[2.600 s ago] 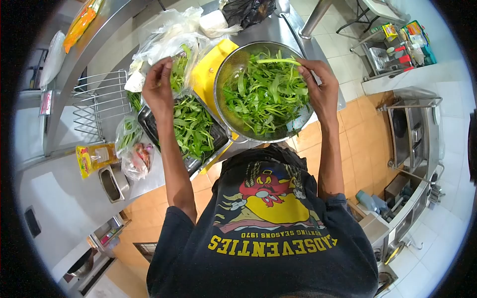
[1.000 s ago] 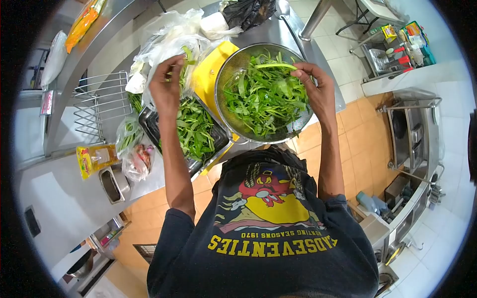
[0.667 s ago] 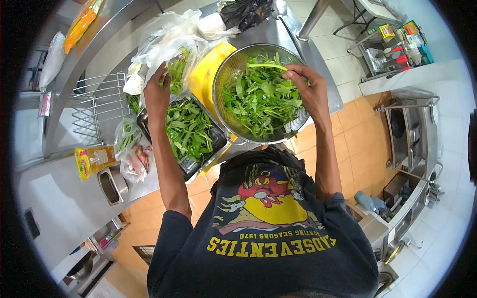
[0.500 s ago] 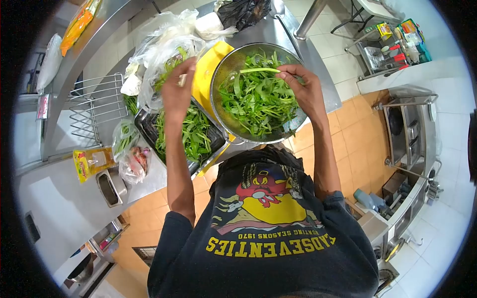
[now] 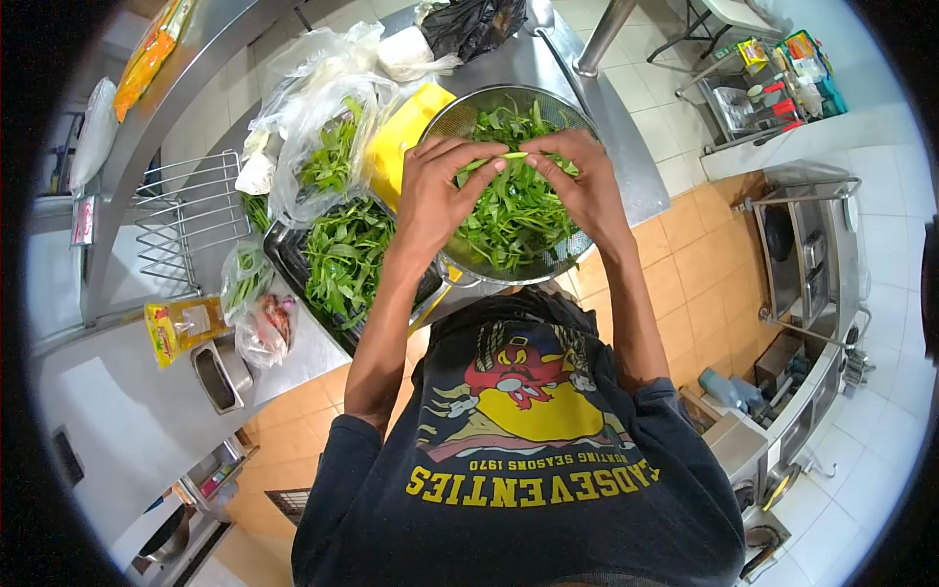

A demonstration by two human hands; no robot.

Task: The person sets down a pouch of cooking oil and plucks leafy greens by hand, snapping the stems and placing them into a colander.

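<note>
Both my hands meet over a round metal strainer (image 5: pixel 433 125) full of leafy greens (image 5: pixel 509 235). A pale green stem (image 5: pixel 501 158) stretches between my fingertips. My left hand (image 5: pixel 442 186) pinches its left part, thumb against fingers. The other end sits between the thumb and fingers of my right hand (image 5: pixel 575 176). Left of the strainer, a black tray (image 5: pixel 284 256) holds more leafy greens (image 5: pixel 352 259). Beyond the tray, a clear plastic bag (image 5: pixel 293 186) has further greens inside. A yellow board (image 5: pixel 406 122) lies partly beneath the strainer.
A wire rack (image 5: pixel 186 225) stands at the left. Close to the counter's left end are bagged long green vegetables (image 5: pixel 246 279), a bag with reddish contents (image 5: pixel 264 333), a yellow packet (image 5: pixel 181 325) and a metal container (image 5: pixel 220 377). A black bag (image 5: pixel 474 27) lies at the back.
My left hand has moved right, from above the tray and plastic bag to the stem over the strainer. My right hand has shifted slightly left and down and still holds the stem.
</note>
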